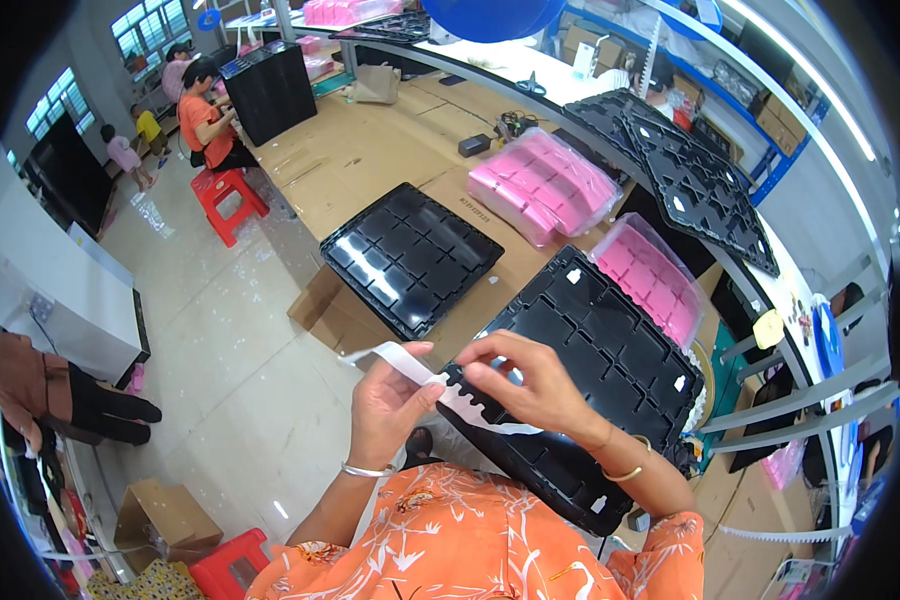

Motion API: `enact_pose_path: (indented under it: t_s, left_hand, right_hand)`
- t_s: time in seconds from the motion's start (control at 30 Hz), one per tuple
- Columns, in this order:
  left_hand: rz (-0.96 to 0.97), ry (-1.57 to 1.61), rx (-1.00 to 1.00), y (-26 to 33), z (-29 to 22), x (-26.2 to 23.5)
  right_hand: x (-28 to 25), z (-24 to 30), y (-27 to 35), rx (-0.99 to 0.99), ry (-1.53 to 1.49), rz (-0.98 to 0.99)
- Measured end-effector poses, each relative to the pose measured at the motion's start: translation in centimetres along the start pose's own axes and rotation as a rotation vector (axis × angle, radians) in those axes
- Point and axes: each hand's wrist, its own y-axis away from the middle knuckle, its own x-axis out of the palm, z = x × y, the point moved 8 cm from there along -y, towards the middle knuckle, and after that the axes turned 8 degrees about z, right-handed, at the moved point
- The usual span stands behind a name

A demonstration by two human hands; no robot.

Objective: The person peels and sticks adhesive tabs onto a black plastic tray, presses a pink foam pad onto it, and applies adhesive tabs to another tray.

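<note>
My left hand (392, 402) pinches a white strip (460, 402) with a row of notches along its edge, thumb on top. One end of the strip curls up past the left fingers; its other end hangs below my right hand (525, 378). The right thumb and index finger close together at the strip's upper edge; what lies between them is too small to make out. Under the right hand and forearm lies a large black plastic tray (610, 365) with moulded compartments. Small white pieces (572, 278) sit near its edges.
A second black tray (410, 255) lies on the cardboard-covered table (355, 155). Bagged pink blocks (545, 185) and another pink pack (650, 280) are beyond. More black trays (700, 190) lean on the right shelf. A person in orange (205, 120) sits far left by a red stool (228, 200).
</note>
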Motion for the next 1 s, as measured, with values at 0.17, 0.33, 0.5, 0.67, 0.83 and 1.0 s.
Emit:
enact_pose_path:
  t_s: [0.17, 0.33, 0.5, 0.67, 0.83, 1.0]
  left_hand:
    - [0.041, 0.061, -0.036, -1.0, 0.0, 0.3]
    - [0.069, 0.185, -0.110, -2.6, 1.0, -0.6]
    - [-0.067, 0.243, -0.143, -3.5, 2.2, -2.7]
    - [-0.256, 0.080, -0.196, -2.2, 4.4, -11.5]
    - [-0.311, 0.115, -0.248, -1.9, 4.9, -14.7]
    - [-0.248, 0.127, -0.279, -3.2, 5.7, -13.5]
  right_hand:
    - [1.5, -1.3, -2.0, 0.113, 0.030, 0.073]
    - [1.2, 0.9, -2.5, -0.144, 0.275, -0.132]
    - [0.3, 2.5, -2.0, -0.258, 0.298, -0.268]
    - [-2.3, -2.1, 0.2, 0.099, 0.137, -0.110]
    - [-0.3, -4.4, 1.9, 0.093, 0.307, -0.066]
    - [0.4, -6.0, 3.1, 0.142, 0.322, -0.088]
